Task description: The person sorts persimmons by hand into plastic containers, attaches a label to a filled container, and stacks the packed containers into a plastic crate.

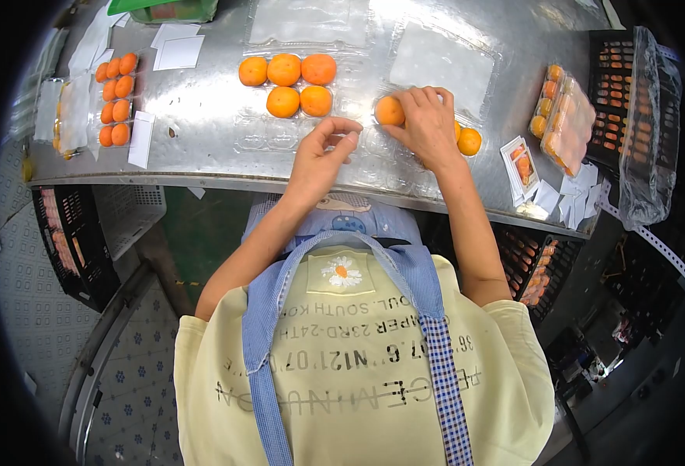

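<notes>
My right hand (429,124) is closed around an orange (389,111), thumb below it and fingers along its far right side. Under and beside that hand lies a clear plastic tray (414,175), and further oranges (469,141) peek out at its right, partly covered by the hand. My left hand (320,159) hovers near the bench edge with fingers curled, a gap between thumb and forefinger and nothing visible in them. Just beyond it, several oranges (283,102) sit in two rows in another clear tray (268,138).
Filled fruit packs stand at the left (116,101) and right (567,124) of the metal bench (202,116). A green basket (173,9) is at the back left. Paper labels (521,167) lie at the right, near a black crate (612,101). More crates (71,241) sit below.
</notes>
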Demonstrator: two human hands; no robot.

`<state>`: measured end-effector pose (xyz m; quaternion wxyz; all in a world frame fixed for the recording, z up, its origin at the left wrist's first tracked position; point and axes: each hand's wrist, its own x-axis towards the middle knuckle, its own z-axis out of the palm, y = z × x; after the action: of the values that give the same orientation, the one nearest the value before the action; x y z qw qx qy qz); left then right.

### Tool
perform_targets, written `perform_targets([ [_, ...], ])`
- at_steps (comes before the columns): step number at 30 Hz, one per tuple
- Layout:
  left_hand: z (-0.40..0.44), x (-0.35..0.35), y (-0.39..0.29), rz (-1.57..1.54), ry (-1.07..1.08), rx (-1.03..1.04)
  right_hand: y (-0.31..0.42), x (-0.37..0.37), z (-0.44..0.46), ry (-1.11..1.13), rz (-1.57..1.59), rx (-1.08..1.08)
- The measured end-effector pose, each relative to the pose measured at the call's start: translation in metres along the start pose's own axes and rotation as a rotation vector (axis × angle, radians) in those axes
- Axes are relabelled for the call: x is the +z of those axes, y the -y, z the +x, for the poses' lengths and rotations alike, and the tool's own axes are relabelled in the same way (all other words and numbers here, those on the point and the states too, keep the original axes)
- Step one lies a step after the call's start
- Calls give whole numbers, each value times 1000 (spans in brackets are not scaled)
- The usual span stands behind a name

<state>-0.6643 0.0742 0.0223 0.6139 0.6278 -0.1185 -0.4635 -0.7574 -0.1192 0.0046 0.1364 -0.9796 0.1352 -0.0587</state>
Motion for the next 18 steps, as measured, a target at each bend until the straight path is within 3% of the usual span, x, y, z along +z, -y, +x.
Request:
perform_targets([
  [6, 0, 4, 0, 6, -6, -6, 1, 0, -7, -42, -5, 38],
  [9, 1, 6, -1, 23, 7, -15, -4, -22, -19, -210, 57, 169],
  [12, 1, 5, -2, 14, 3, -25, -23, -28, -58, -255, 292, 540],
  [15, 3, 8, -2, 20, 13, -36, -27, -28, -94, -38, 240, 683],
  [18, 4, 11, 1, 37, 55, -47, -12, -19, -107, -139, 83, 556],
])
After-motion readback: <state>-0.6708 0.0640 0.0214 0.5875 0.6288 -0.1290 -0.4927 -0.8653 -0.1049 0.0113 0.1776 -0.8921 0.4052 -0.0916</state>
